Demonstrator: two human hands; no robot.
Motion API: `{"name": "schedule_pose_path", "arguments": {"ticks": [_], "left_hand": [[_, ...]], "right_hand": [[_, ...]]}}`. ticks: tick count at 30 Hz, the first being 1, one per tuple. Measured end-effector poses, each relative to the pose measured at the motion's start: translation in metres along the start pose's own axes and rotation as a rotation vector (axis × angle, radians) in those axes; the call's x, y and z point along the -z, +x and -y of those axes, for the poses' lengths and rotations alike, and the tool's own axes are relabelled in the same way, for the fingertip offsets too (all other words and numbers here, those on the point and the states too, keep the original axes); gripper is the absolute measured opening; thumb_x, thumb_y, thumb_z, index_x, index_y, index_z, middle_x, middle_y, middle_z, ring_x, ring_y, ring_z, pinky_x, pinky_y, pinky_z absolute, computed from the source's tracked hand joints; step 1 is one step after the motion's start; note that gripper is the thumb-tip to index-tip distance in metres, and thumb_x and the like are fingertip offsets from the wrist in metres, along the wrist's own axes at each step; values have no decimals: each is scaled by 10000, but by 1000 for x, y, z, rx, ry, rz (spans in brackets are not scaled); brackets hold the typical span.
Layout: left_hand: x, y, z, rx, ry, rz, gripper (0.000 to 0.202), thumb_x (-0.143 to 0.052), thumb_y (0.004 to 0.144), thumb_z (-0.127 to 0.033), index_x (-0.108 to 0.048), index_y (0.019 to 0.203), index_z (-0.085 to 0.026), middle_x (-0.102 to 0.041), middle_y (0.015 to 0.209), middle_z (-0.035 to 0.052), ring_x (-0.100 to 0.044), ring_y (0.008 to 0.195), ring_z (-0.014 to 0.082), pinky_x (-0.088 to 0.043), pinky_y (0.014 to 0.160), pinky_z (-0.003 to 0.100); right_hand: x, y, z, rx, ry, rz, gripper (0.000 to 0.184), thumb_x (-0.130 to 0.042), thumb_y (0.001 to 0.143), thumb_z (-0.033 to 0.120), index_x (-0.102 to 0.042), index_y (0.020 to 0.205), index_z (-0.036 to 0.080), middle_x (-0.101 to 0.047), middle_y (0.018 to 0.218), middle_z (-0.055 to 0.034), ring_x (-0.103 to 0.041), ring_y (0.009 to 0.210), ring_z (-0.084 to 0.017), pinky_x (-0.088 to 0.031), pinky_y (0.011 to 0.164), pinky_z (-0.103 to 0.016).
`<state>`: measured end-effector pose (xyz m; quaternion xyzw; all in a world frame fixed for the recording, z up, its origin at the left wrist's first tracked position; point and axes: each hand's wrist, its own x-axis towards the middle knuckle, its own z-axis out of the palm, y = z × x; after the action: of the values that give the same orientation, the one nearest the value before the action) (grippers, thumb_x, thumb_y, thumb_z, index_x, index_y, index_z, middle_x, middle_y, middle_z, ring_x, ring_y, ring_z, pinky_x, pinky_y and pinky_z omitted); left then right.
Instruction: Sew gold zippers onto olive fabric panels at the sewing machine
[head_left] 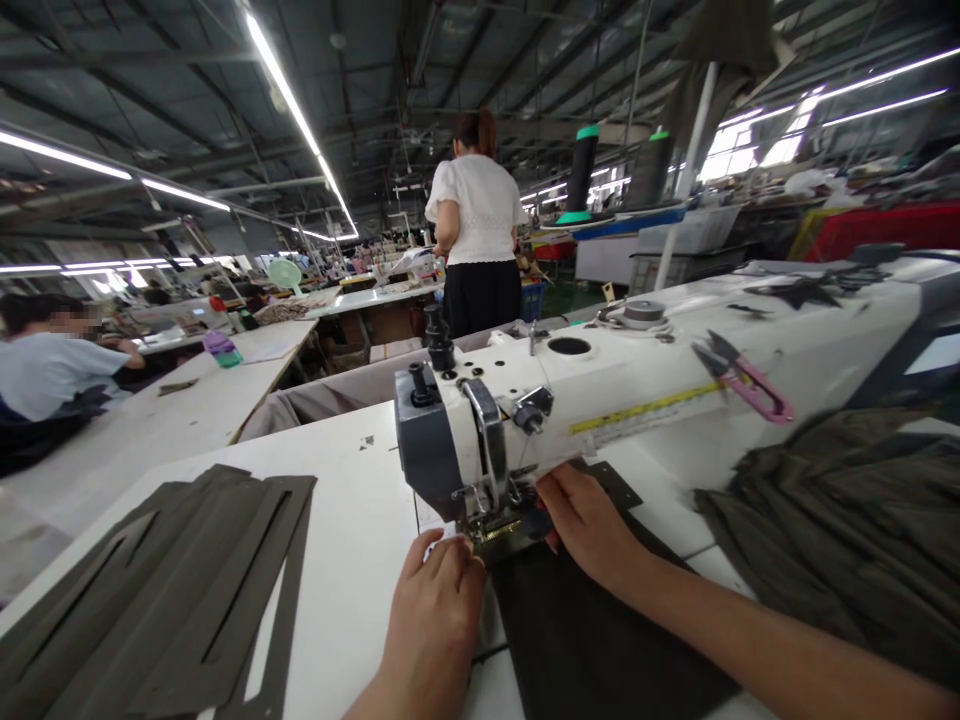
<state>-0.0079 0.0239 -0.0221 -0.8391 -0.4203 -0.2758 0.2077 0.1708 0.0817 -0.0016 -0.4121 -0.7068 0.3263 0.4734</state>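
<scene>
Desk (352, 480) first, pale and broad, and on it the white sewing machine (652, 360), whose head stands over the work from where I'm watching. Right of that a rumpled heap of olive cloth (847, 530) lies against the machine's base; on the left rests a flat, overlapping pile of olive panels (187, 580) with long narrow slits.

The dark fabric panel (600, 620) is the piece in hand, lying below the needle head with its far end up at the presser foot (491, 520). I'd judge this one to be partway through: it's in place at the machine and not yet off it. No seam line on it is clear to me, so I can't say how much stitching is done, nor whether the pile and the heap are finished or waiting.

What shows of the panel is longest from the needle area back toward the worker, slanting a little rightward; its near end runs out of view.

The right hand (589, 520) bends in beside the needle, fingertips partly hidden, so I can't tell if they pinch anything. The left hand (442, 610) sits left of the foot, fingers curled close together; their hold is unclear too.
</scene>
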Motion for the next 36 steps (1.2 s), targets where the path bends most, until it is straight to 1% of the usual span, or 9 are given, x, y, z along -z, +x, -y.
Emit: {"name": "schedule_pose_path", "arguments": {"ticks": [2, 4, 6, 8, 11, 16, 21, 28, 36], "left_hand": [[1, 0, -1, -11, 7, -22, 362, -267, 949, -93, -585, 779, -129, -619, 816, 62, -602, 806, 178, -442, 839, 396], [1, 0, -1, -19, 10, -36, 369, -263, 950, -95, -586, 775, -129, -621, 814, 63, -604, 811, 178, -445, 835, 388], [0, -1, -1, -16, 14, -25, 369, -267, 949, -96, -588, 770, -131, -624, 817, 63, -605, 814, 179, -444, 841, 387], [0, -2, -2, 4, 11, 11, 359, -280, 944, -96, -589, 767, -134, -625, 826, 64, -603, 816, 181, -439, 858, 395], [0, -3, -2, 28, -7, 65, 345, -294, 938, -95, -594, 773, -135, -622, 832, 66, -599, 814, 181, -430, 879, 404], [0, 1, 2, 15, -14, 68, 335, -303, 937, -102, -601, 786, -122, -623, 823, 74, -596, 819, 192, -433, 869, 406], [2, 5, 4, 23, -9, 132, 316, -312, 925, -90, -608, 819, -126, -626, 844, 75, -596, 817, 194, -431, 873, 408], [5, 7, 2, 20, 4, 153, 288, -345, 907, -70, -602, 791, -132, -627, 847, 70, -597, 816, 189, -431, 875, 402], [1, 7, 6, 6, 32, 132, 253, -380, 905, -75, -601, 796, -132, -625, 837, 69, -593, 798, 192, -446, 842, 393]], "right_hand": [[-2, -6, 1, 139, -148, -14, 278, -300, 905, 258, -440, 674, 196, -510, 549, 0, -526, 463, -145, -443, 458, -251], [-6, -14, 0, 329, -331, 58, 226, -345, 875, 177, -514, 726, 174, -593, 723, -62, -591, 697, -194, -491, 662, -322], [-11, -22, -2, 467, -428, 171, 216, -368, 836, 97, -574, 846, 159, -621, 900, -93, -576, 903, -223, -457, 837, -377], [-16, -27, -5, 523, -441, 233, 280, -353, 823, 51, -594, 929, 149, -629, 958, -96, -565, 965, -217, -426, 907, -376], [-20, -28, -10, 536, -461, 217, 302, -340, 836, 48, -612, 939, 135, -642, 957, -107, -587, 925, -216, -447, 885, -370], [-21, -24, -16, 534, -505, 198, 300, -359, 831, 51, -627, 948, 119, -648, 962, -118, -598, 913, -220, -462, 863, -366], [-20, -20, -15, 493, -518, 245, 287, -363, 858, 76, -633, 945, 122, -643, 965, -115, -590, 931, -221, -454, 874, -366], [-18, -20, -13, 460, -534, 291, 302, -361, 858, 62, -626, 998, 98, -628, 1008, -117, -558, 980, -223, -413, 928, -366], [-18, -18, -10, 458, -567, 305, 286, -383, 834, 46, -617, 978, 129, -627, 964, -86, -558, 892, -217, -436, 866, -355]]}}
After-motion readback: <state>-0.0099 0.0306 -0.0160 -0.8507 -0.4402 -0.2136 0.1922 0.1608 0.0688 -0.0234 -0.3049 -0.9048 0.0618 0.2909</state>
